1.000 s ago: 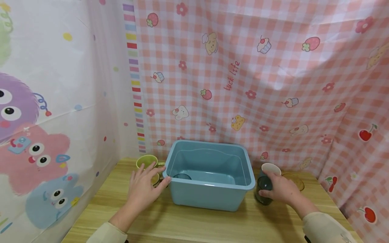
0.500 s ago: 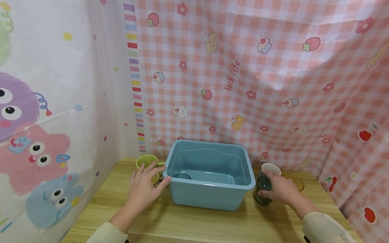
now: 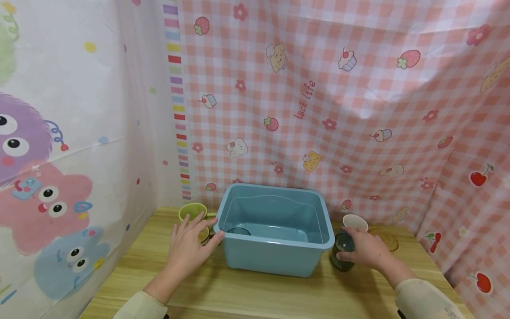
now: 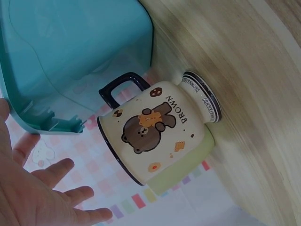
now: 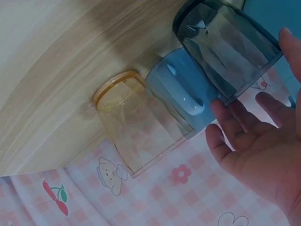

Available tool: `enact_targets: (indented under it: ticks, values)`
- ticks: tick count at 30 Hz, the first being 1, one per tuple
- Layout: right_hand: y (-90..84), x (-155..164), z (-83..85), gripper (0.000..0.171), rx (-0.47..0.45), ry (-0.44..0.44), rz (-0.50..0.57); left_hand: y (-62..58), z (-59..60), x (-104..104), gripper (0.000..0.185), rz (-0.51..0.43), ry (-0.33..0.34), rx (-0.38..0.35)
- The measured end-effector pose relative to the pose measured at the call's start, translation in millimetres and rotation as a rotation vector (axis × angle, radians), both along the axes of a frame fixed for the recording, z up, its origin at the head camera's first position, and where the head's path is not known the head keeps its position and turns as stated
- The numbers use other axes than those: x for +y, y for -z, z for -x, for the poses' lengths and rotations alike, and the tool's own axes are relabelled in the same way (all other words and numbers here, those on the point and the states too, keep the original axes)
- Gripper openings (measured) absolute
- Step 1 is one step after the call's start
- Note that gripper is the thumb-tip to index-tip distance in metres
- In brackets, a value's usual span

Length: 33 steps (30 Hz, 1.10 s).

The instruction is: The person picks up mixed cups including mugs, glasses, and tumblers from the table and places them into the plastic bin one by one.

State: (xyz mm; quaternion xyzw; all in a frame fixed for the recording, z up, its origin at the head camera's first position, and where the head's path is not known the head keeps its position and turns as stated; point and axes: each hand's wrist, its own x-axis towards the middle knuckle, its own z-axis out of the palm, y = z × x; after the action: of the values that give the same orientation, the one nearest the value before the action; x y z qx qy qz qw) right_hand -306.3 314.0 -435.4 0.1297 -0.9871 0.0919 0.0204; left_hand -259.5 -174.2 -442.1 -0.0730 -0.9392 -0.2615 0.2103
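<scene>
My right hand (image 3: 368, 250) holds a dark grey see-through glass (image 3: 343, 254) by its upper part, thumb on the near side and fingers on the far side. The right wrist view has the glass (image 5: 225, 47) standing close over or on the wood. My left hand (image 3: 189, 246) is spread at the left rim of a blue plastic tub (image 3: 275, 257), its fingers straight. Inside the tub, at the left, the round rim of a see-through glass (image 3: 239, 231) shows. Facing the left palm is a cream mug (image 4: 150, 127) with a brown bear and a dark handle.
Behind the cream mug stands a green mug (image 3: 193, 212). Beyond the right hand are a blue mug (image 5: 176, 89) with a pale inside and an amber glass (image 5: 141, 122). Patterned cloth (image 3: 303, 88) hangs behind the wooden table (image 3: 255, 297).
The dark glass has shifted a little left toward the tub with my right hand. My left hand has stayed where it was.
</scene>
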Motion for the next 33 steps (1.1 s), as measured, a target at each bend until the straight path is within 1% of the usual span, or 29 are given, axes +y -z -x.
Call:
enact_targets:
  ticks: [8,11,16,26,33]
  values:
    - [-2.7,4.9,-0.5,0.09,-0.084,-0.026,0.056,-1.0,-1.0,0.2,0.055,0.0,0.002,-0.003]
    - [-2.3,6.4,-0.6,0.091,-0.102,-0.031,0.073,-1.0,-1.2,0.2,0.055,-0.001,0.003,0.0]
    - [-1.1,6.9,-1.9,0.091,-0.103,-0.043,0.096,-1.4,-1.2,0.3,0.055,-0.006,0.005,-0.004]
    - [1.7,7.9,-3.3,0.092,-0.069,-0.048,0.112,-0.9,-0.5,-0.1,0.056,-0.004,0.005,-0.011]
    - [-0.8,8.9,-4.2,0.094,-0.066,-0.045,0.126,-0.8,-0.6,-0.1,0.056,-0.01,0.007,-0.012]
